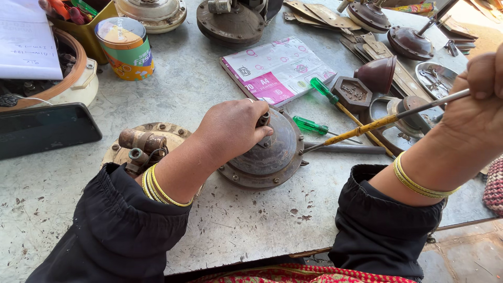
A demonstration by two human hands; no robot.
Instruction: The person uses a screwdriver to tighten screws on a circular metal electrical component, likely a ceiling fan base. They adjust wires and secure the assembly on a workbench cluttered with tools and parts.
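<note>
- Head view: your left hand lies on top of the rusty motor housing, fingers curled down over its centre hub and pressing on it.
- The housing sits on the grey desk, tilted up a little toward you, in the middle of the picture, its bolted rim facing the desk edge.
- Your right hand is raised at the right edge, fingers closed around a long rod, yellow along its middle and bare metal near the hand.
- The rod slants down to the left, and its tip meets the right rim of the housing.
- Just behind the rod lie two green screwdrivers, one beside the housing, the other farther back near a hexagonal part.
- A second rusty motor part rests under your left forearm, just left of the housing.
- A pink and white paper pack lies behind the housing; a tin stands at back left; a dark phone lies at the left.
- Both wrists carry gold bangles and black sleeves.
</note>
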